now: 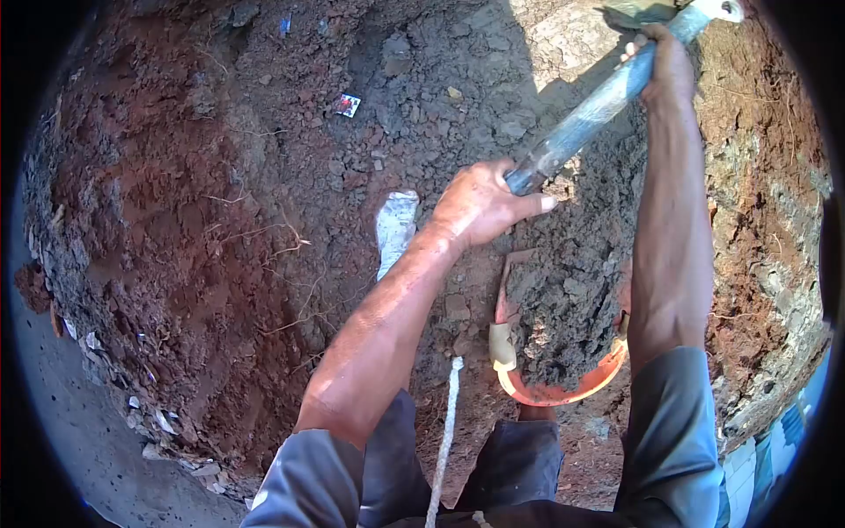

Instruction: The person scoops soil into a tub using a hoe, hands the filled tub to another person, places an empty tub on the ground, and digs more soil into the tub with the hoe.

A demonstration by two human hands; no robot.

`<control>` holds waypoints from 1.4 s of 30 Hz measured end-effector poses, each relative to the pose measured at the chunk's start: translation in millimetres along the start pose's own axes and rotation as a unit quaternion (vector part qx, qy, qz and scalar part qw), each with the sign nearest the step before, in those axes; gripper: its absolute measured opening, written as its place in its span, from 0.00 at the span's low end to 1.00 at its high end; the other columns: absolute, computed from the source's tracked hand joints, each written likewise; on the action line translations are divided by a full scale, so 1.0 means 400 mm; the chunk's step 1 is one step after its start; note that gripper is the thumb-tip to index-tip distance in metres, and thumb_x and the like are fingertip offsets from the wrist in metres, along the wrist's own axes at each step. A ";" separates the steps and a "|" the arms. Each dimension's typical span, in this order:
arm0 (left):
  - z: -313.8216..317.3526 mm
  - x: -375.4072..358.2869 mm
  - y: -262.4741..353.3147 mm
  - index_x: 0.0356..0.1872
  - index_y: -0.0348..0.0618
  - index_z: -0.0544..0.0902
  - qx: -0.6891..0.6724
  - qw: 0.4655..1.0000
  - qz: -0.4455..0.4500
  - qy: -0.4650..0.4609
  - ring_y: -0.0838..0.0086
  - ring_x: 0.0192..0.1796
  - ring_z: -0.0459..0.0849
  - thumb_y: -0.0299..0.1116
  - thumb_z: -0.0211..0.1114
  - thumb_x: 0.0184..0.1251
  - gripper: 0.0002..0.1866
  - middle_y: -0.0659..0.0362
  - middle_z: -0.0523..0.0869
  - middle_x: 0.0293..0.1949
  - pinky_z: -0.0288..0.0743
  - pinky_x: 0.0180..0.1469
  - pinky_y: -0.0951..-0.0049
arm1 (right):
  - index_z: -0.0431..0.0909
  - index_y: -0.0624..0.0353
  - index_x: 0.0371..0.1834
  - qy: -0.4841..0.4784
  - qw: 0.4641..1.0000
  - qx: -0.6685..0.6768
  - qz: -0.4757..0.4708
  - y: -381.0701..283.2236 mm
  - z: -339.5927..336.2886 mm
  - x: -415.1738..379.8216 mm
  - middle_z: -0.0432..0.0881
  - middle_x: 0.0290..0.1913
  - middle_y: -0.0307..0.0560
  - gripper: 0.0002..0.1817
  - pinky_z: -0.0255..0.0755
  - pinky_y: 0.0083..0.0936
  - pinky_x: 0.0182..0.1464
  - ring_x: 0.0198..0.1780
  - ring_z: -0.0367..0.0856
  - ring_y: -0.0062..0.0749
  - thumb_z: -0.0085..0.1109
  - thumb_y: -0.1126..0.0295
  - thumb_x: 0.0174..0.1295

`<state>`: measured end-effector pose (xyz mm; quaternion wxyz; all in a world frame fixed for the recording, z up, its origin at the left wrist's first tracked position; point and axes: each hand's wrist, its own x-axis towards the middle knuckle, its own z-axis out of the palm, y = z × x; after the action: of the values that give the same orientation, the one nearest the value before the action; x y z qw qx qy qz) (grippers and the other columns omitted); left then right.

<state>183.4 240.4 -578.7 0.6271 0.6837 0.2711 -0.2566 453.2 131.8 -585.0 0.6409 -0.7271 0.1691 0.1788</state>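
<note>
In the frame's upper right, the right hand curls its fingers round a blue-grey cylindrical shaft; the left hand clasps its lower end. Firm, well-spaced grips should steady it, clear of the orange-rimmed, soil-filled container at lower centre-right.

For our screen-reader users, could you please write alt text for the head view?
A person's left hand and right hand hold a grey pole over clumpy earth. Nearer the person, an orange-rimmed container holds dark soil; a white rope shows to its left.
</note>
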 end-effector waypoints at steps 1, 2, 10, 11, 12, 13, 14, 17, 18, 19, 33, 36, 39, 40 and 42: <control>-0.006 -0.047 -0.096 0.45 0.35 0.81 -0.037 0.993 -0.114 -0.017 0.79 0.22 0.77 0.50 0.75 0.54 0.28 0.62 0.78 0.19 0.71 0.25 0.73 | 0.74 0.70 0.44 -0.020 0.997 0.021 0.072 0.198 0.062 -0.026 0.78 0.30 0.47 0.11 0.76 0.29 0.32 0.28 0.78 0.29 0.55 0.77 0.58; -0.008 -0.142 -0.150 0.50 0.34 0.78 -0.059 0.958 -0.280 -0.030 0.82 0.20 0.73 0.49 0.74 0.55 0.30 0.65 0.75 0.18 0.68 0.22 0.77 | 0.74 0.70 0.46 -0.037 0.988 0.040 0.143 0.390 0.124 -0.053 0.79 0.30 0.49 0.13 0.74 0.31 0.30 0.27 0.79 0.33 0.53 0.79 0.56; 0.140 -0.433 -0.197 0.49 0.28 0.77 -0.181 0.937 -0.288 0.081 0.74 0.27 0.80 0.50 0.73 0.56 0.33 0.54 0.82 0.25 0.73 0.31 0.69 | 0.76 0.66 0.29 -0.146 0.927 -0.104 0.330 0.486 0.190 -0.354 0.74 0.21 0.46 0.05 0.73 0.32 0.22 0.20 0.74 0.34 0.56 0.75 0.53; 0.144 -0.483 -0.165 0.51 0.24 0.76 -0.212 0.929 -0.297 0.065 0.71 0.33 0.86 0.55 0.73 0.55 0.39 0.49 0.86 0.28 0.78 0.38 0.65 | 0.77 0.68 0.28 -0.136 0.921 -0.090 0.354 0.493 0.161 -0.400 0.75 0.20 0.46 0.04 0.72 0.31 0.21 0.20 0.75 0.34 0.56 0.78 0.52; 0.140 -0.504 -0.140 0.53 0.23 0.75 -0.166 0.894 -0.416 -0.009 0.68 0.33 0.86 0.59 0.71 0.55 0.42 0.46 0.86 0.29 0.79 0.38 0.63 | 0.77 0.63 0.30 -0.185 0.918 -0.101 0.335 0.512 0.134 -0.422 0.74 0.24 0.45 0.06 0.76 0.32 0.24 0.21 0.74 0.32 0.57 0.71 0.54; 0.159 -0.510 -0.140 0.52 0.23 0.75 -0.146 0.898 -0.414 0.004 0.68 0.32 0.86 0.59 0.70 0.56 0.42 0.46 0.86 0.28 0.79 0.37 0.64 | 0.77 0.64 0.30 -0.180 0.918 -0.087 0.342 0.523 0.121 -0.425 0.74 0.24 0.45 0.06 0.76 0.31 0.24 0.21 0.74 0.31 0.57 0.72 0.54; 0.190 -0.514 -0.152 0.52 0.24 0.75 -0.124 0.904 -0.408 0.025 0.67 0.31 0.86 0.60 0.69 0.56 0.42 0.47 0.86 0.27 0.79 0.36 0.64 | 0.77 0.64 0.29 -0.182 0.919 -0.070 0.343 0.531 0.117 -0.426 0.74 0.24 0.45 0.06 0.75 0.30 0.24 0.21 0.74 0.31 0.57 0.72 0.54; 0.262 -0.534 -0.179 0.48 0.26 0.75 -0.020 0.935 -0.344 0.085 0.59 0.29 0.86 0.61 0.69 0.56 0.40 0.47 0.84 0.24 0.78 0.34 0.61 | 0.77 0.62 0.26 -0.183 0.915 -0.057 0.356 0.521 0.088 -0.444 0.74 0.23 0.43 0.05 0.74 0.27 0.25 0.21 0.74 0.30 0.58 0.72 0.53; 0.287 -0.540 -0.187 0.47 0.26 0.75 -0.026 0.936 -0.341 0.085 0.56 0.30 0.86 0.60 0.68 0.56 0.39 0.45 0.84 0.24 0.78 0.34 0.60 | 0.77 0.62 0.26 -0.181 0.915 -0.042 0.357 0.530 0.072 -0.447 0.74 0.22 0.43 0.05 0.74 0.27 0.26 0.21 0.73 0.30 0.59 0.72 0.53; 0.300 -0.542 -0.174 0.47 0.26 0.75 -0.034 0.937 -0.337 0.087 0.53 0.30 0.86 0.59 0.68 0.56 0.38 0.44 0.84 0.25 0.78 0.35 0.58 | 0.77 0.62 0.26 -0.181 0.916 -0.030 0.357 0.532 0.056 -0.446 0.74 0.22 0.43 0.05 0.74 0.27 0.26 0.20 0.73 0.30 0.59 0.72 0.52; 0.517 -0.664 -0.009 0.59 0.35 0.71 0.060 0.983 -0.136 -0.104 0.46 0.37 0.86 0.46 0.69 0.57 0.34 0.44 0.86 0.29 0.79 0.42 0.53 | 0.73 0.58 0.35 -0.012 0.942 -0.015 0.335 0.278 -0.524 -0.537 0.72 0.20 0.39 0.11 0.72 0.24 0.21 0.18 0.73 0.27 0.61 0.69 0.50; 0.545 -0.690 -0.120 0.63 0.42 0.70 0.162 0.961 -0.115 -0.192 0.44 0.39 0.85 0.51 0.68 0.56 0.37 0.44 0.86 0.30 0.77 0.45 0.48 | 0.71 0.62 0.39 0.105 0.957 0.006 0.270 0.227 -0.642 -0.713 0.74 0.25 0.43 0.13 0.74 0.25 0.24 0.23 0.75 0.27 0.60 0.74 0.51; 0.555 -0.691 -0.306 0.59 0.54 0.74 0.314 0.907 -0.184 -0.213 0.55 0.52 0.84 0.50 0.70 0.55 0.31 0.48 0.86 0.45 0.74 0.55 0.57 | 0.70 0.62 0.39 0.137 0.960 0.075 0.233 0.364 -0.734 -0.888 0.76 0.29 0.45 0.13 0.77 0.30 0.29 0.25 0.78 0.30 0.60 0.77 0.51; 0.552 -0.690 -0.378 0.55 0.54 0.76 0.349 0.883 -0.242 -0.200 0.56 0.54 0.83 0.49 0.71 0.53 0.28 0.50 0.85 0.48 0.75 0.55 0.56 | 0.70 0.61 0.38 0.152 0.950 0.099 0.256 0.380 -0.714 -0.954 0.77 0.29 0.46 0.12 0.77 0.32 0.31 0.26 0.79 0.32 0.61 0.78 0.51; 0.527 -0.721 -0.513 0.48 0.51 0.83 0.400 0.852 -0.321 -0.106 0.57 0.52 0.84 0.42 0.76 0.48 0.23 0.54 0.85 0.49 0.77 0.54 0.60 | 0.70 0.59 0.36 0.174 0.930 0.137 0.295 0.459 -0.673 -1.093 0.77 0.28 0.48 0.12 0.78 0.35 0.35 0.28 0.80 0.37 0.60 0.81 0.50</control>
<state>-169.0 29.9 -543.9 0.2070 0.7193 0.2807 -0.6008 -6.8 -150.5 -505.8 0.6135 -0.5692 0.5076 0.2051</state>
